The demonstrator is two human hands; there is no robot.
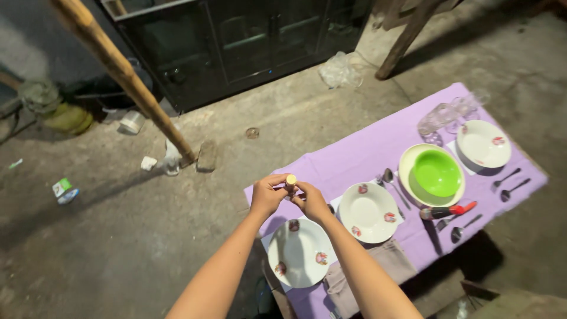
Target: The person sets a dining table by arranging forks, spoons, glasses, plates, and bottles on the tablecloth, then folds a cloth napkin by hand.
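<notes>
Both hands meet above the near-left end of a purple cloth; the left hand and right hand close their fingertips on a small yellow-topped object, perhaps a cap or candle stub, though its kind cannot be told; it sits between the two thumbs, held over the cloth just beyond the nearest white plate. A steady pinch, kept clear of the plate rim, looks the sound way to handle so small a thing. Both forearms reach out from the near edge, wrists drawn together, fingers curled inward. To the right lie a second plate, a green bowl and spoons; a bamboo pole leans at far left.
</notes>
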